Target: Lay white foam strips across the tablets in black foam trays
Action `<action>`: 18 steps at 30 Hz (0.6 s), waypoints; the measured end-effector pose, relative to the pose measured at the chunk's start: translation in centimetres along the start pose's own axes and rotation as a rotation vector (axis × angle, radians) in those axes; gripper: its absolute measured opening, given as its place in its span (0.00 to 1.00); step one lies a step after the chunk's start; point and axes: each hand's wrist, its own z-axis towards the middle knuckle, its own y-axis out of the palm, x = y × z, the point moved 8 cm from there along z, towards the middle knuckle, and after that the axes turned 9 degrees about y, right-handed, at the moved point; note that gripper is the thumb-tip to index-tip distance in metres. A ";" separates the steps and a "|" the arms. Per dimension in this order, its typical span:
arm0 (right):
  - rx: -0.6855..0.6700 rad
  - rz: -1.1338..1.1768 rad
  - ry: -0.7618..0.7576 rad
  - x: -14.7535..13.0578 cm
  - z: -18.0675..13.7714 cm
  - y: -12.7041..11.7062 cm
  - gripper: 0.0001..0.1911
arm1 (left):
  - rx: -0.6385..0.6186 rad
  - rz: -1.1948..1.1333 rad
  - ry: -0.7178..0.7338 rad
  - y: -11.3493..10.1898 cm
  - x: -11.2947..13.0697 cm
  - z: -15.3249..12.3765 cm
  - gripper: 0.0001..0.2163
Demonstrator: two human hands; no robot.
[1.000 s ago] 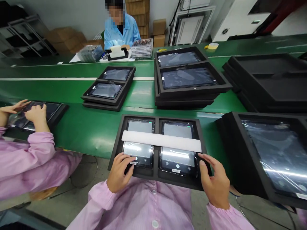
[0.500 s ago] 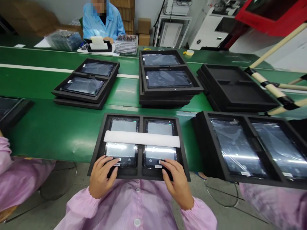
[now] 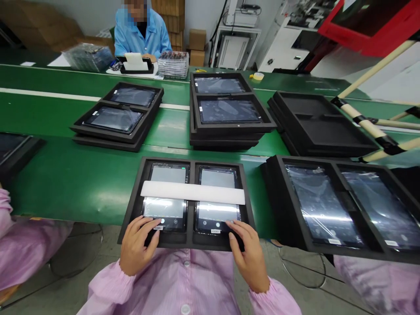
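Note:
Two tablets lie side by side in a black foam tray [image 3: 189, 243] at the table's front edge. The left tablet [image 3: 169, 210] and the right tablet [image 3: 215, 214] both have lit, pale screens with round buttons low down. Across both lies a white foam strip [image 3: 193, 192]. My left hand [image 3: 136, 245] is open, its fingertips over the lower left of the left tablet, close to a round button. My right hand [image 3: 248, 251], also open, has its fingers spread over the lower right edge of the right tablet. Neither hand grips anything.
Stacked black trays with tablets stand at back left [image 3: 114, 109], back centre [image 3: 229, 105] and right [image 3: 328, 210]. Further trays [image 3: 321, 122] hold no tablets. A pipe frame [image 3: 367, 120] rises at right. A person in blue [image 3: 157, 35] sits opposite; pink sleeves show either side.
My right fingertips have moved right, off the right tablet's round button. That tablet's green mark at the top no longer shows. My left hand stays nearly in place.

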 end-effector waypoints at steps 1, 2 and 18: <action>0.029 0.004 0.027 0.5 0.0 -0.4 0.15 | -0.010 -0.010 0.001 -0.1 0.1 0.2 0.18; 0.057 0.009 0.052 1.0 0.0 -0.8 0.14 | -0.021 -0.023 0.003 -0.2 0.3 0.3 0.19; 0.305 -0.032 0.085 3.6 -1.0 0.0 0.12 | 0.096 0.041 0.088 1.9 1.8 1.5 0.09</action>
